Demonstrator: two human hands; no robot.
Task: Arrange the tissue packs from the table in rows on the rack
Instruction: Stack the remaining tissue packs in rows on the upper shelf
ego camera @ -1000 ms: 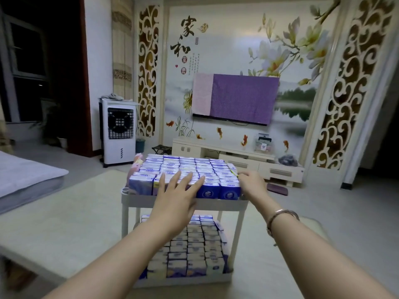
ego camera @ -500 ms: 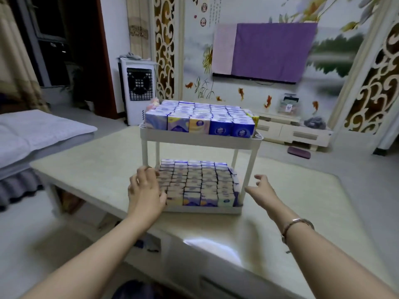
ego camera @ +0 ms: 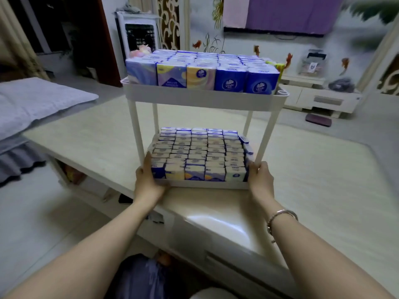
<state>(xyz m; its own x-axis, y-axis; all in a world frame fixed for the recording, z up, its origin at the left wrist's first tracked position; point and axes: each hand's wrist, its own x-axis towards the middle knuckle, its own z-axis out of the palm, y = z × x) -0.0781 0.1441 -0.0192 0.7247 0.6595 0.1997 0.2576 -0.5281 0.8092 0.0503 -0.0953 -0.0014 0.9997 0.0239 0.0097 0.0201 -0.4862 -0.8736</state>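
Now: tissue packs (ego camera: 198, 154) soft, light, film-wrapped, likely slippery; packed in rows on both tiers of white two-tier rack (ego camera: 203, 98) on worktop (ego camera: 302, 169). Loaded rack probably top-heavy; best held low, at bottom-tray corners. Left hand (ego camera: 149, 180), right hand (ego camera: 260, 180) there, fingers curled round tray edges.

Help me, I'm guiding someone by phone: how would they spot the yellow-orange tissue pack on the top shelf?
Find the white two-tier rack on the pale table. In the top shelf's front row, the yellow-orange tissue pack stands in the middle; its neighbours are purple and blue.
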